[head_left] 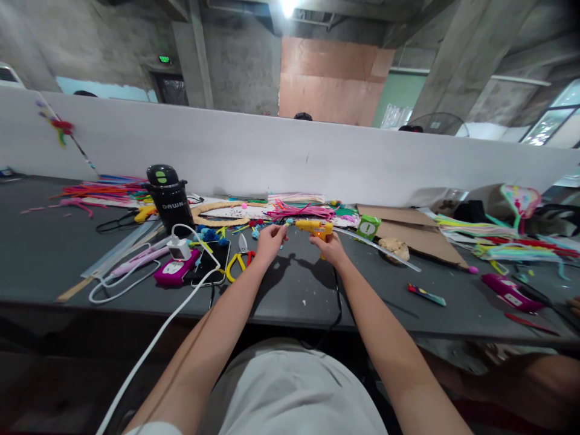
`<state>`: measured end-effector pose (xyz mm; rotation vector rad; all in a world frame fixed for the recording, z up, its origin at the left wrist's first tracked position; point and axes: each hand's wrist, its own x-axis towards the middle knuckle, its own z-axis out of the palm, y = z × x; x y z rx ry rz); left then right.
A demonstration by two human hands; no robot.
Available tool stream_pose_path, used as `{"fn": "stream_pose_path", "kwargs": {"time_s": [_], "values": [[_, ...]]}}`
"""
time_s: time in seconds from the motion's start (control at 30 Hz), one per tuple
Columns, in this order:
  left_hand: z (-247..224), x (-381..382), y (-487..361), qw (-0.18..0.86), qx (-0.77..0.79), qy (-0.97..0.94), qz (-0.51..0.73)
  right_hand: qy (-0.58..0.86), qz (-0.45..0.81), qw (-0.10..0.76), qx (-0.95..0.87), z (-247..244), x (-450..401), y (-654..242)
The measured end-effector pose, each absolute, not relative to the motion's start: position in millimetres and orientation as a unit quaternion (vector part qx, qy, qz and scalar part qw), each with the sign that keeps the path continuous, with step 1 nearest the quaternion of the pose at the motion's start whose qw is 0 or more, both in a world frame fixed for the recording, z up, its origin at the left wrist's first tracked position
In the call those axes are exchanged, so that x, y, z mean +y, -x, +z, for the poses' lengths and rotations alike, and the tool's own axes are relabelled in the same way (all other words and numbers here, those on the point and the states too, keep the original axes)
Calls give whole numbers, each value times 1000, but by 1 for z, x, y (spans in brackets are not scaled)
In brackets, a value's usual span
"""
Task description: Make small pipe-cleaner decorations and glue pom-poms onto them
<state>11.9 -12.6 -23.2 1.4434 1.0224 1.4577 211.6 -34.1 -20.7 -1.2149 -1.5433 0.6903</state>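
Note:
My right hand (329, 244) is wrapped round the handle of a yellow glue gun (314, 227), whose nozzle points left. A long clear glue stick (380, 246) sticks out of its back, and a black cord hangs down from it. Just left of the nozzle, my left hand (270, 240) is closed in a pinch on a small light-coloured piece, too small to name. Yellow-and-red pliers (238, 258) lie on the grey table left of my left hand.
A black tumbler (168, 199), a magenta power strip (176, 269) and a white cable (174, 311) are at the left. Pink pipe cleaners (301, 210) lie behind my hands. Cardboard (414, 235), a green box (368, 227) and another magenta strip (512, 292) are at the right.

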Motion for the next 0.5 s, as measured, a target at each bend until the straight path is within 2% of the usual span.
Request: {"fn": "stream_pose_path", "kwargs": {"time_s": [0.5], "values": [[-22, -13, -13, 405, 411, -575, 580, 522, 276, 490, -642, -21, -33, -212]]}}
